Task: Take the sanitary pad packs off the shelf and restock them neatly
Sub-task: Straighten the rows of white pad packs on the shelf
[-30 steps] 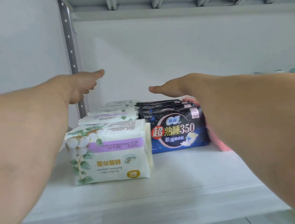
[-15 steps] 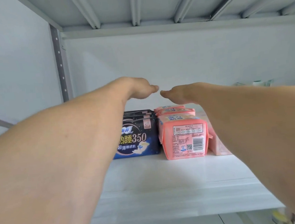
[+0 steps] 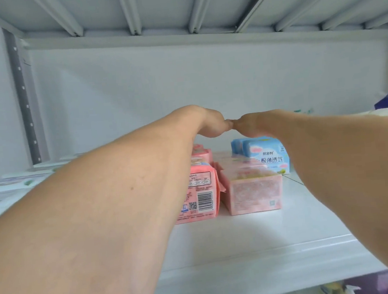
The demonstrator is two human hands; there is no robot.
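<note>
So, both arms reaching deep into the white shelf (image 3: 254, 235), hands meeting over the pad packs.

The left hand (image 3: 212, 124) and right hand (image 3: 249, 124) touch at the thumbs, palms down; can't tell what the fingers are doing. Two rows of pink packs (image 3: 253, 193) sit mid-shelf, blue packs (image 3: 269, 156) just behind on the right, white packs (image 3: 15, 183) further left.

Two pack rows (image 3: 253, 188) stand side by side on the shelf (image 3: 244, 248), another row (image 3: 263, 157) behind-right.
</note>
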